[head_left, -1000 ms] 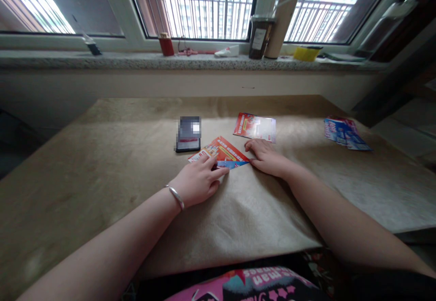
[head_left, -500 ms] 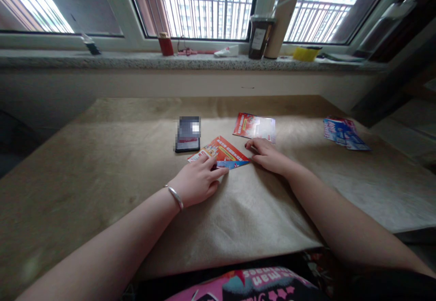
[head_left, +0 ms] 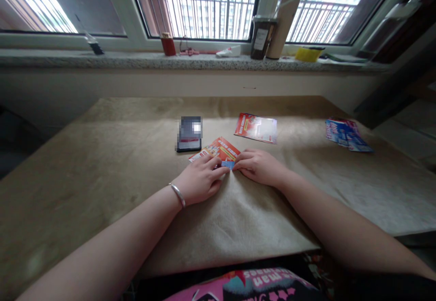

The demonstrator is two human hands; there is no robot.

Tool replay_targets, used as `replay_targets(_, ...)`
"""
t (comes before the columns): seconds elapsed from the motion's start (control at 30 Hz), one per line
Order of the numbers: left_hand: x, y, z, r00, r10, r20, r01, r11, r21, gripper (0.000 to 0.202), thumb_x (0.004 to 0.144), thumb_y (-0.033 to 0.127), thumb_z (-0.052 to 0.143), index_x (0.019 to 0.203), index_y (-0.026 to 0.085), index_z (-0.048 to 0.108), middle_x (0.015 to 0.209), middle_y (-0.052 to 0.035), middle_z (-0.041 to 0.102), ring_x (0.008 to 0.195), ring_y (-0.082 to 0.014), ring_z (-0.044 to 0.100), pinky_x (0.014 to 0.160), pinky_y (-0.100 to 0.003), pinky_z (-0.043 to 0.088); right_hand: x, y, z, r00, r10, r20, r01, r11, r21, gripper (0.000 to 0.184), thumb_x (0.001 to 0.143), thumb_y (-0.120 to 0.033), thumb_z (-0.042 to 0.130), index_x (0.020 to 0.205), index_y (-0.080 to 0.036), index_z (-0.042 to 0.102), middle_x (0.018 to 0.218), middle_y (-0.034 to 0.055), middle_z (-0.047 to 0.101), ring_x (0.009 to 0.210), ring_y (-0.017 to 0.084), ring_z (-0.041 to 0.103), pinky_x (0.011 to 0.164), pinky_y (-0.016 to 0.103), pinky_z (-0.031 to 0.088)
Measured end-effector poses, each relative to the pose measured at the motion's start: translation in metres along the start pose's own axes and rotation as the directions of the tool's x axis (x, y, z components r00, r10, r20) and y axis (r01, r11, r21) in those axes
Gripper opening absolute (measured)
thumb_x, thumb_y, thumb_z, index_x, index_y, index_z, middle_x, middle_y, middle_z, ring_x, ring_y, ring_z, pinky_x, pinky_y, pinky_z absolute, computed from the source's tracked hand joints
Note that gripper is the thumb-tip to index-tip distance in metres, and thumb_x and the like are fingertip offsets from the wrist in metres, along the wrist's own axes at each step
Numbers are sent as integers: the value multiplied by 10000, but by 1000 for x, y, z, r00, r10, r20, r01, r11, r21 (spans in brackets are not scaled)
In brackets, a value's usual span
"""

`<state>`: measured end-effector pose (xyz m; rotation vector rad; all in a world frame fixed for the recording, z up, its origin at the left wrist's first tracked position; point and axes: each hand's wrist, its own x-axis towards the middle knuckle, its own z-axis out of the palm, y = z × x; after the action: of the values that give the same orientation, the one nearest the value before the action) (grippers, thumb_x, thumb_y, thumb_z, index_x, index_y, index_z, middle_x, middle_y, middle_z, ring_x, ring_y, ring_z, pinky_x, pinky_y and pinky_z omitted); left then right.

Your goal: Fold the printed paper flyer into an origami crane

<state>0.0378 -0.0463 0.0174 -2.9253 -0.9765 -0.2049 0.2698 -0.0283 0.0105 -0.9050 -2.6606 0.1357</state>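
Note:
A red and orange leaflet (head_left: pixel 226 146) with printed characters lies slanted on the table in front of me. Its near edge shows a blue strip, folded over. My left hand (head_left: pixel 200 178), with a silver bangle at the wrist, holds the leaflet down at its near left side, the fingers covering part of it. At the right corner, my right hand (head_left: pixel 260 167) has its fingers bunched together on the folded edge, hiding that corner. Both hands' fingertips nearly meet along the fold. What lies under the fingers is hidden.
A dark, pixelated phone-like object (head_left: pixel 189 135) lies just beyond the leaflet. Further right are a stack of red leaflets (head_left: pixel 257 128) and several blue leaflets (head_left: pixel 347 135). Beyond the brown-covered table (head_left: pixel 102 155), the windowsill (head_left: pixel 204 61) bears a red container, a dark tub and a cardboard tube.
My right hand has moved left and slightly nearer, from beside the leaflet's right tip onto the folded corner, covering it. My left hand stays in nearly the same place.

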Motion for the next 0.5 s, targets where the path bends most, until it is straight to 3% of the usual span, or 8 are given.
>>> replay_targets(0.17,2,1,3,1000,-6,-12,6,1000,3,365,857,279,484,1211,230,557,1152,-81,547,1073,-276,457,959,-445,407,3,-5,0,999,44,-5,-44,996,-82,205,862,-232,506,879,-253,709,902,17,692,826,179,574,717,285,438)
replay_targets(0.5,5,-1,8,1000,-9,-27,10,999,39,322,869,281,460,1165,237,579,1128,-81,550,1094,-282,444,961,-446,400,4,-3,5,999,-28,-21,24,987,-159,185,870,-239,509,846,-229,692,875,25,682,811,166,566,676,269,392)
